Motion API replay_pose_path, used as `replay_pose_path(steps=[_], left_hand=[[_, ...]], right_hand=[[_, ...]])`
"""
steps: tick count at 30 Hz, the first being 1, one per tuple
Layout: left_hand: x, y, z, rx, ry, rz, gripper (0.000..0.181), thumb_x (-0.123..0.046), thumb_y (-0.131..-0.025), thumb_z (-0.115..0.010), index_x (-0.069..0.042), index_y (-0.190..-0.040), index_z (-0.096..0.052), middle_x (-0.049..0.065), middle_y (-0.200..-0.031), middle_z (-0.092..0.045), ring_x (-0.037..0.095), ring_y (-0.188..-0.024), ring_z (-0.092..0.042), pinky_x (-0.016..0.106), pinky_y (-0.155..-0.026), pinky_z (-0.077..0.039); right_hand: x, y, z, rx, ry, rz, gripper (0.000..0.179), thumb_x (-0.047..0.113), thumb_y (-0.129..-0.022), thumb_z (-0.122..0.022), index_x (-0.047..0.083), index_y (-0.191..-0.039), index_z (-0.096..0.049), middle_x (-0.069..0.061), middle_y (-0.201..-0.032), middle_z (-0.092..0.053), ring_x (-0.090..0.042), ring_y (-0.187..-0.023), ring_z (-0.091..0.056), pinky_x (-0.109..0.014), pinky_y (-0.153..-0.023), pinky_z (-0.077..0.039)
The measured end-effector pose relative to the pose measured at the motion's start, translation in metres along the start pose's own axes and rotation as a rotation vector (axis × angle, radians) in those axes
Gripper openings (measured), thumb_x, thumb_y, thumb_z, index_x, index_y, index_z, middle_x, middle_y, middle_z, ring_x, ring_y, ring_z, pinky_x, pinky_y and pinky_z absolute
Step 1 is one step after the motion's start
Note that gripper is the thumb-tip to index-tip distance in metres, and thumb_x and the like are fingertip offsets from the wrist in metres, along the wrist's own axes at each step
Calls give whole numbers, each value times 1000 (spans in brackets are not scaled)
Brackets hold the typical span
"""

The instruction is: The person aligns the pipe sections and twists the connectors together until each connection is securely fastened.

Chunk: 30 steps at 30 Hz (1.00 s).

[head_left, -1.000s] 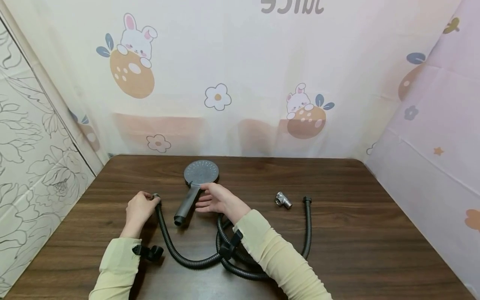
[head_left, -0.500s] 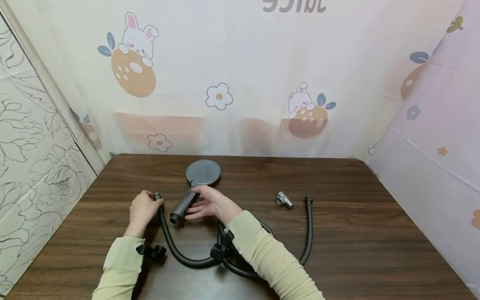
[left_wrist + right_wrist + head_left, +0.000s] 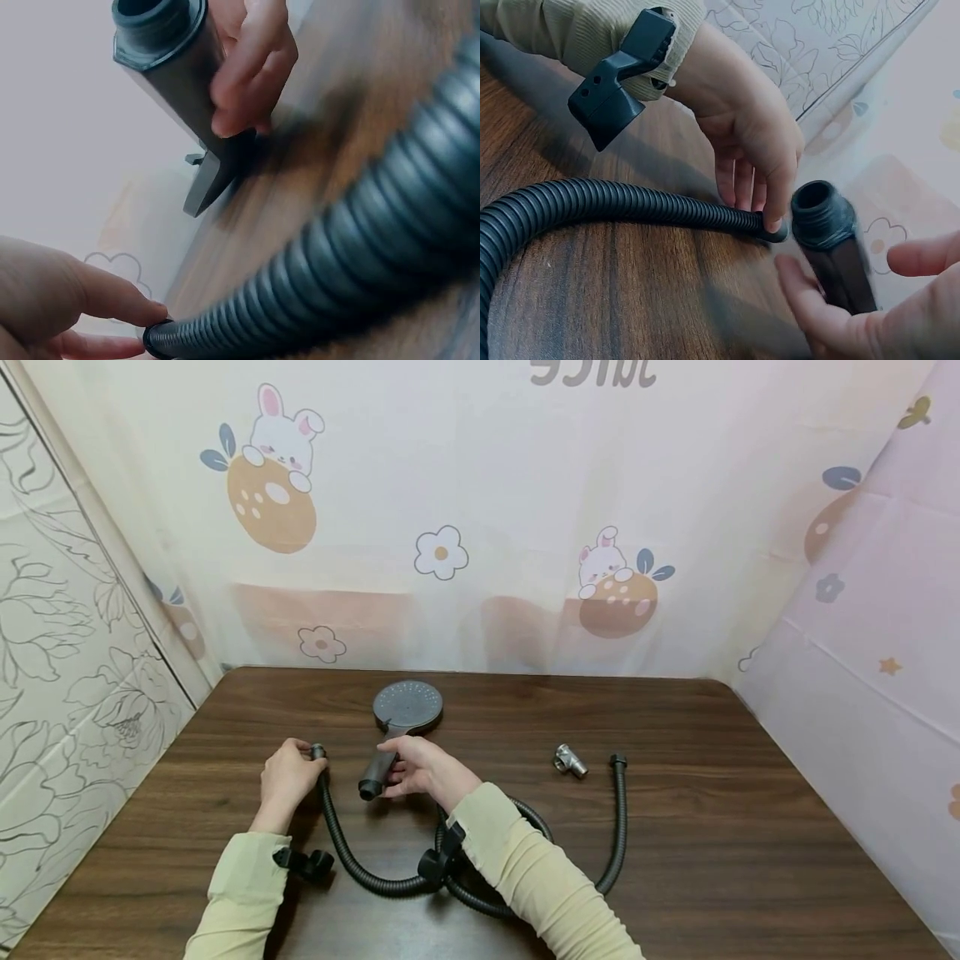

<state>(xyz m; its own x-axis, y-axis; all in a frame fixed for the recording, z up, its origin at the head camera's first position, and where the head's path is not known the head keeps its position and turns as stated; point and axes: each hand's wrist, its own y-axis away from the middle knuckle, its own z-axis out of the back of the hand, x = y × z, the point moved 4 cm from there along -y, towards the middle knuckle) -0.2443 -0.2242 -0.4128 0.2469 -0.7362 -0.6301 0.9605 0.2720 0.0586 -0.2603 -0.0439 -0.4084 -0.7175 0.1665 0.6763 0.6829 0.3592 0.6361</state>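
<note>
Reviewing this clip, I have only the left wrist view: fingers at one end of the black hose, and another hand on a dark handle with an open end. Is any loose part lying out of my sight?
Observer: Yes. The head view shows a small silver fitting lying on the table, to the right of the right hand and apart from it.
Operator: My view gives only a thin edge at the far end of that handle. What is it?
Observer: From the head camera it is the round spray face of a shower head, dotted with small nozzles and turned toward that camera.
</note>
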Motion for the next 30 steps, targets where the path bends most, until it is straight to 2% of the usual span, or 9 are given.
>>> replay_pose_path(steps=[6,10,18,22,25,30], left_hand=[[-3,-2,2,-18,101,-1,44,-19,-83,-55,5,-119,-48,23,-110,-60,36,-99,-55,46,-82,-40],[-7,-1,4,-50,161,-1,44,-19,-84,-56,4,-120,-47,24,-110,-57,36,-98,-54,44,-78,-41],[-13,-1,5,-82,248,-20,44,-18,-86,-57,1,-123,-45,22,-110,-56,34,-99,-56,34,-71,-45],[-15,-2,6,-61,322,-29,46,-18,-88,-55,0,-129,-41,23,-115,-53,33,-100,-56,27,-65,-45],[-16,-2,6,-33,369,-37,48,-17,-90,-52,0,-132,-37,23,-119,-50,30,-94,-57,24,-60,-46],[-20,-3,7,-23,418,-62,47,-17,-91,-52,-3,-133,-37,21,-120,-50,20,-80,-60,29,-64,-51]], right_hand=[[2,-2,0,0,-28,16,42,6,-91,-50,-6,-128,-35,-25,-128,-42,-36,-122,-41,-48,-98,-36],[5,-3,0,9,-41,28,40,5,-91,-51,-6,-127,-38,-23,-126,-44,-34,-121,-42,-46,-98,-37],[13,1,0,48,-95,36,47,4,-91,-51,-7,-132,-31,-25,-132,-39,-35,-124,-40,-46,-100,-35],[17,4,1,62,-82,33,49,5,-92,-50,-7,-134,-29,-25,-134,-38,-36,-125,-39,-45,-101,-34],[19,5,2,71,-68,31,48,6,-93,-49,-6,-134,-29,-26,-134,-37,-36,-125,-39,-45,-101,-34],[21,8,2,92,-70,23,45,7,-93,-48,-7,-133,-31,-26,-136,-36,-35,-126,-37,-45,-102,-32]])
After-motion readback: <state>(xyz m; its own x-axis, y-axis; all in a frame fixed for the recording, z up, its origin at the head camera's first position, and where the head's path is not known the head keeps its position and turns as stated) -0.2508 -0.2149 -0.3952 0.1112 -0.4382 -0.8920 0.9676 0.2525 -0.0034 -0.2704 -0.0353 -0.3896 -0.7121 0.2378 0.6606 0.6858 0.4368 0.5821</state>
